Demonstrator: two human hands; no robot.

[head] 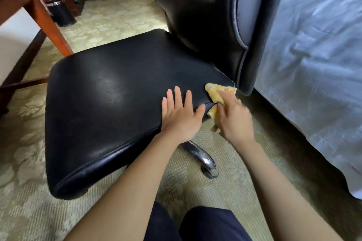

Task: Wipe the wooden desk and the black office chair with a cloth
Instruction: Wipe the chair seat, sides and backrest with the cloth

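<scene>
The black office chair (109,92) fills the middle of the head view, its leather seat facing me and its backrest rising at the upper right. My left hand (181,112) lies flat on the seat's right edge with fingers straight and spread. Just to its right, my right hand (234,117) grips a yellow cloth (215,93) and presses it against the seat's right rear corner, close to the backrest. Part of the cloth hangs below the seat edge under my palm. A leg of the wooden desk (51,25) slants down at the upper left.
A chrome chair-base arm with a caster (205,160) sticks out under the seat near my arms. A black waste bin (61,12) stands on the patterned carpet at the upper left. A pale plastic sheet (313,64) covers something along the right. My dark trousers show at the bottom.
</scene>
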